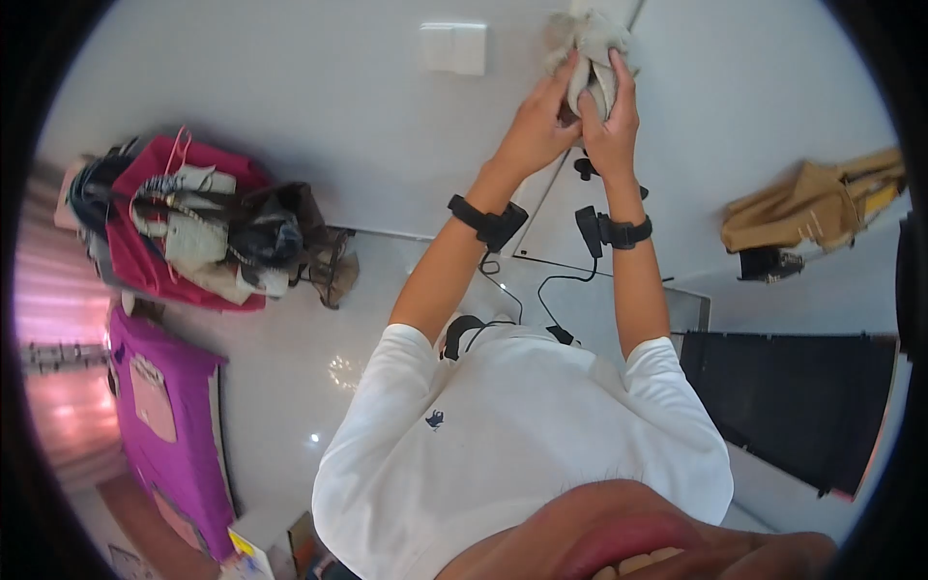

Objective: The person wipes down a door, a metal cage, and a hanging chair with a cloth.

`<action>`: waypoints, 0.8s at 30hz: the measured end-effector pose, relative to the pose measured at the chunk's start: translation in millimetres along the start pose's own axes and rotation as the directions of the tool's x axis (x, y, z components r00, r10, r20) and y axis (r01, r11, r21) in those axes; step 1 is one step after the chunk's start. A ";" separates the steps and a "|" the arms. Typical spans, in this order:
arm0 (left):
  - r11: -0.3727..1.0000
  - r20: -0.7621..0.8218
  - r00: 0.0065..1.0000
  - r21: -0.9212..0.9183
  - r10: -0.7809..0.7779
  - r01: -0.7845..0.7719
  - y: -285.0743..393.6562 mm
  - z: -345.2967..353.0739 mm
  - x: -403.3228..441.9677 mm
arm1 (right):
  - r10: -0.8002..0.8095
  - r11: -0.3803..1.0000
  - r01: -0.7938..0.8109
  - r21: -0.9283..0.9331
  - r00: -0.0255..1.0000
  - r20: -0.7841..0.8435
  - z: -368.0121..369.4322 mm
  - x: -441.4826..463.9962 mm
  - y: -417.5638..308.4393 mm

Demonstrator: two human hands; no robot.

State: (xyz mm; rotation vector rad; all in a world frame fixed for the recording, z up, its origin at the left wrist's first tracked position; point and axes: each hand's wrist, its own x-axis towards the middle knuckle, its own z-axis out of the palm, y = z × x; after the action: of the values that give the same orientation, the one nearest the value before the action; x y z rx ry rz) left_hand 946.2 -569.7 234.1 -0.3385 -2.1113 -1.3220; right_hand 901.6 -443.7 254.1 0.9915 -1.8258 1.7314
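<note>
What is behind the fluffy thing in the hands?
A pale surface shows around the fluffy thing, with a seam above it. The part directly behind is covered by the thing, the left hand and the right hand, so unseen.

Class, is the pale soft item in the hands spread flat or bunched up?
Bunched up: the pale soft item bulges in thick folds between the left hand and the right hand.

A soft off-white cloth item (pixel 601 85) is showing bunched folds around a narrow dark gap and is being held between the left hand (pixel 537 129) and right hand (pixel 611 137).
</note>
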 end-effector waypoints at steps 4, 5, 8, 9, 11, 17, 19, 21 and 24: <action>0.980 0.058 0.982 0.087 -0.182 0.177 -60.9 35.6 -39.8 | -0.029 0.943 0.094 -0.318 0.979 0.204 6.3 -46.7 48.2; 0.971 0.021 0.975 0.101 -0.220 0.217 -64.9 45.8 -45.2 | 0.038 0.964 0.007 -0.268 0.986 0.162 9.4 -61.0 51.4; 0.984 -0.225 0.974 0.161 -0.042 0.079 -58.4 54.5 -58.2 | 0.074 0.981 -0.042 -0.188 0.983 0.170 0.2 -63.5 36.1; 0.983 -0.201 0.976 0.142 -0.087 0.117 -34.0 43.4 -46.2 | 0.061 0.986 -0.027 -0.165 0.977 0.202 -8.5 -50.1 20.2; 0.978 -0.205 0.971 0.138 -0.124 0.154 -3.8 22.7 -22.6 | 0.119 0.987 -0.130 0.097 0.986 0.112 -16.9 -26.1 6.2; 0.973 -0.334 0.922 0.051 -0.195 0.224 9.0 5.3 -10.4 | -0.029 0.975 0.097 -0.200 0.948 0.317 -23.7 -9.5 57.2; 0.964 -0.369 0.896 0.000 -0.247 0.265 -35.1 28.2 -27.9 | -0.088 0.917 0.228 -0.328 0.916 0.392 -14.9 -30.7 78.2; 0.950 -0.398 0.866 -0.057 -0.304 0.307 -63.8 35.7 -57.4 | -0.132 0.825 0.359 -0.436 0.873 0.469 -8.0 -59.2 94.0; 0.879 -0.305 0.825 -0.159 -0.476 0.448 -67.7 16.4 -110.9 | -0.036 0.853 0.308 -0.420 0.840 0.542 20.2 -108.3 97.8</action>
State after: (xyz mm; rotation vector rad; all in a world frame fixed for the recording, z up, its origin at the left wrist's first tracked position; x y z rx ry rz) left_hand 991.6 -575.3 111.4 0.3805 -1.9094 -1.6060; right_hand 902.6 -445.4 106.7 1.4298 -2.2488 0.8356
